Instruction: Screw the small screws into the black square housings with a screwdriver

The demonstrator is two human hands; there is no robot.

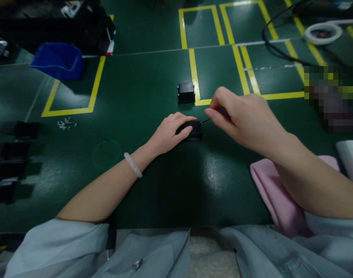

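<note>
My left hand (175, 129) is closed over a small black block (196, 130) on the green table, thumb on the near side and fingers across the far side. My right hand (237, 116) is curled round a screwdriver (206, 121). Its handle is mostly hidden in the palm; the thin dark shaft points left and its tip meets the right end of the block, by a small shiny spot. Just beyond stands a second black block (186, 92) with small shiny screws at its sides, untouched by either hand.
Loose screws (66, 124) lie at the left, near a blue bin (59, 61). Several black blocks (12, 158) line the left edge. A pink cloth (266, 179) lies under my right forearm. A white roll (323, 33) and black cable (276, 50) are at the far right.
</note>
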